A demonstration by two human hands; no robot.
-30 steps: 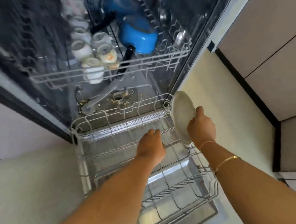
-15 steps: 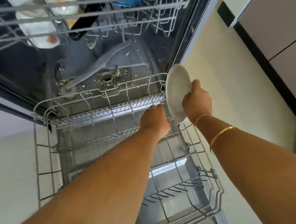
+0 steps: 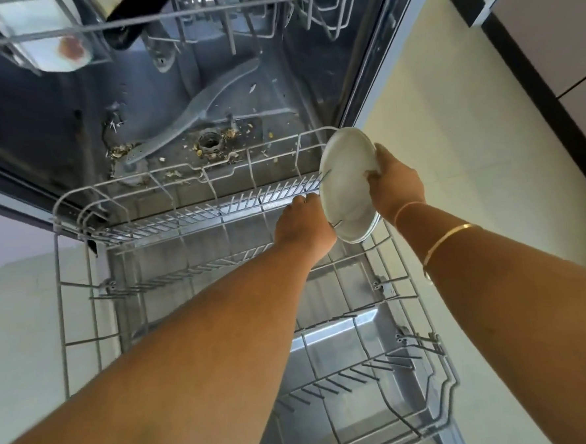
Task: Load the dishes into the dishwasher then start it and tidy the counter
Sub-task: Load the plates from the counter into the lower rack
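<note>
The dishwasher stands open with its grey wire lower rack (image 3: 78, 214) pulled out over the door. My right hand (image 3: 394, 186) grips a white plate (image 3: 346, 184) on edge at the rack's far right corner, its lower rim among the tines. My left hand (image 3: 302, 224) reaches into the rack just left of the plate, fingers curled down at the row of tines; what they hold is hidden. The upper rack (image 3: 203, 11) sits above, with a white cup (image 3: 47, 48) and a black handle (image 3: 128, 26) in it.
Food scraps lie around the drain (image 3: 209, 144) and spray arm (image 3: 202, 114) on the tub floor. Cream floor tiles (image 3: 468, 142) run to the right, bounded by a dark plinth and cabinet fronts (image 3: 547, 27). The lower rack's near rows of tines carry nothing.
The view has dropped closer to the lower rack. My right hand has lowered the plate toward the tines at the far right, and my left hand has slid forward beside it.
</note>
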